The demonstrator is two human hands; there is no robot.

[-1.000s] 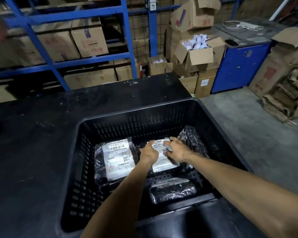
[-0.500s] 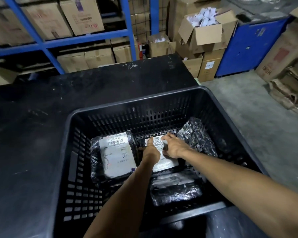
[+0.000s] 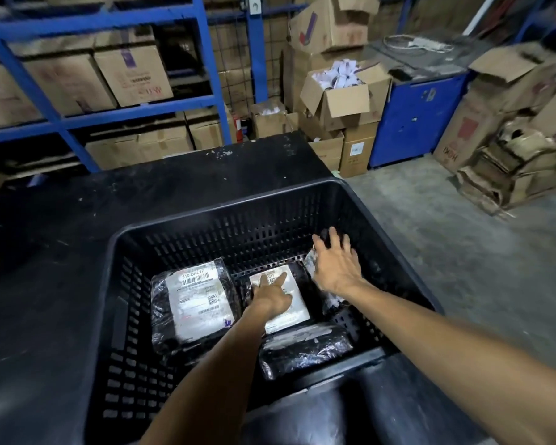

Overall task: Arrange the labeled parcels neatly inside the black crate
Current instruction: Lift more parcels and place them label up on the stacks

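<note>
Four parcels sit in black crate (image 3: 408, 268). Nearest parcel (image 3: 305, 348) lies unlabeled-side up; left hand (image 3: 272, 298), fingers apart, presses middle parcel (image 3: 297, 303). Farther, right hand (image 3: 336, 264), fingers splayed, reaches leaning parcel (image 3: 312, 260); slick wrap could slip, toppling it crooked.

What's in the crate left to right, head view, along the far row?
Parcel with the 310-BAL17 label → left hand pressing flat on the middle labeled parcel → right hand, fingers spread, on the shiny parcel leaning at the right wall.
</note>
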